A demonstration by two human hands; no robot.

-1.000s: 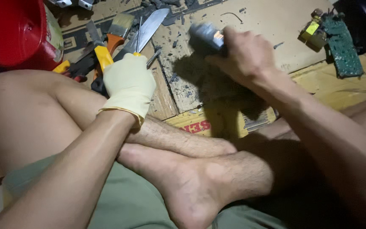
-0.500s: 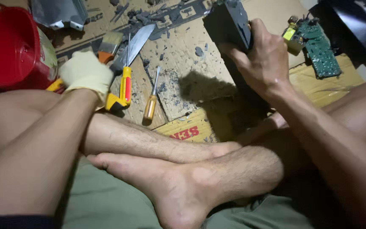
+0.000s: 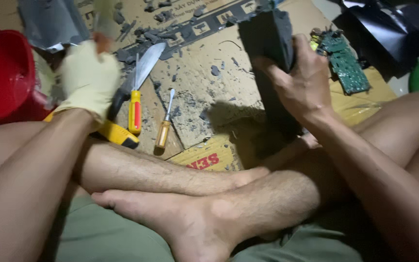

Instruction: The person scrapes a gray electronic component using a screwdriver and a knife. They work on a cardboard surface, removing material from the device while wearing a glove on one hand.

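Both hands are up over the cardboard. Our right hand (image 3: 302, 80) wraps its fingers round a dark slab-like block (image 3: 272, 63), held upright w/ its lower end near the cardboard sheet (image 3: 204, 82); the top edge is cut off by the frame and the lower part is lost in shadow, so we can't tell if it touches down. Our left hand (image 3: 89, 80), in a pale glove, is clenched on a tool w/ an orange-brown handle (image 3: 102, 41); it's motion-blurred, so we can't say what kind. That hand sits well left of the block, w/ the tools between them.

Outward: a yellow-handled screwdriver (image 3: 163, 123) and a broad blade w/ yellow-red handle (image 3: 137, 92) lie side by side on the cardboard among dark chips. A yellow tool (image 3: 117, 135) is partly hidden behind our left forearm. A green circuit board (image 3: 345, 63) lies just right of the block, a red bucket (image 3: 3, 73) far left, half out of frame. Our crossed bare legs fill the foreground.
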